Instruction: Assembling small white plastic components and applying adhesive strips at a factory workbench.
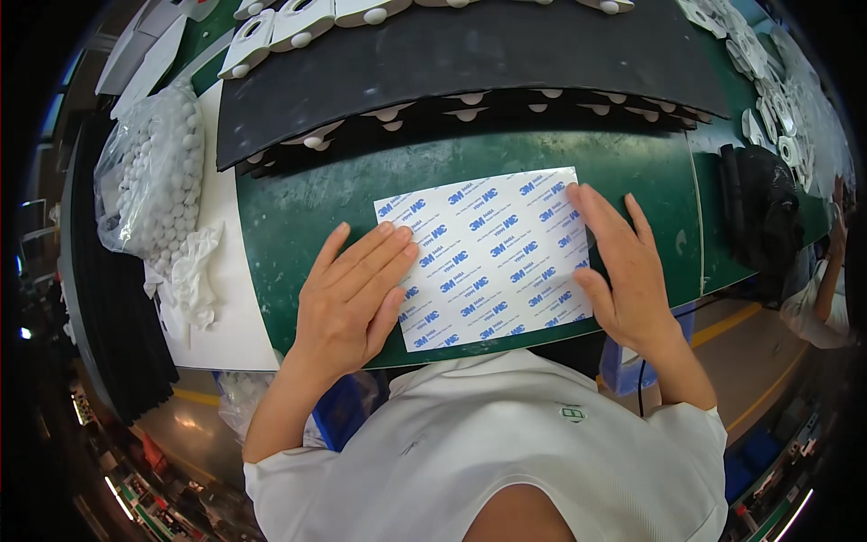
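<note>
A white sheet of adhesive-backing paper (492,257) with a repeated blue print lies on the green tabletop (307,194), close to its front edge. My left hand (348,289) rests flat over the sheet's left edge, its fingers stretched out. At the right edge, my right hand (623,262) has its fingers apart, with fingertips on the upper right corner and the thumb on the edge lower down. Neither hand is closed round anything.
Behind the sheet lies a stack of black boards (470,59) with white knobbed parts (302,23) on top and between layers. A clear bag of white balls (153,172) stands left. White parts (772,99) and a black bag (763,203) lie right. Another person's arm (826,271) shows far right.
</note>
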A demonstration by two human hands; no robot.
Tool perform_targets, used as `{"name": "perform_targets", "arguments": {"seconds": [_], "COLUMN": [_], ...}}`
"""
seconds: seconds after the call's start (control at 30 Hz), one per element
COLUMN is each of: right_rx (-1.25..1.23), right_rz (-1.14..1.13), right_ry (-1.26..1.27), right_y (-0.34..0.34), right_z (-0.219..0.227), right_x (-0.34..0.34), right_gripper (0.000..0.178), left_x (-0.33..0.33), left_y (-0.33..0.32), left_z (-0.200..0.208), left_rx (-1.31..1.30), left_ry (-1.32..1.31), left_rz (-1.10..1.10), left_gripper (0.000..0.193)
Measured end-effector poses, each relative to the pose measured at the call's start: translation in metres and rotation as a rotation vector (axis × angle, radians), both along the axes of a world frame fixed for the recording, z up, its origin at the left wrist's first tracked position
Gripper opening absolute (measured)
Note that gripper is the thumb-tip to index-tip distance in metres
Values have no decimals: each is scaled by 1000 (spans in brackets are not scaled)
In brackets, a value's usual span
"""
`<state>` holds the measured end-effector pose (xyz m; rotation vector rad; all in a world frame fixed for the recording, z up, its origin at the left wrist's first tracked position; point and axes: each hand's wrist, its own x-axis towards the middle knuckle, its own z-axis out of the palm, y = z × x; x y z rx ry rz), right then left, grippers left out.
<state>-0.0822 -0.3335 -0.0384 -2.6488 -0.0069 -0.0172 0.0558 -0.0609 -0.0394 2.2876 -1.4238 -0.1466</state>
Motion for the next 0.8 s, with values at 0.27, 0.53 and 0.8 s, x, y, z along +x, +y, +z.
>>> {"name": "perform_targets", "arguments": {"seconds": [0.27, 0.53, 0.8], "right_rx": [115, 89, -19], "right_rz": [-156, -192, -182], "right_ry": [-200, -307, -331], "right_y": [-4, -3, 1], "right_z": [-11, -16, -14], "right_x": [-11, -15, -16], "right_gripper": [48, 43, 39], "left_x": [-1, -12, -41], "left_y": [20, 19, 10], "left_z": [-13, -6, -4], "left_rx": [-76, -199, -141], "left_ry": [-244, -438, -218], "left_rz": [193, 382, 214], "left_gripper": [30, 29, 36]}}
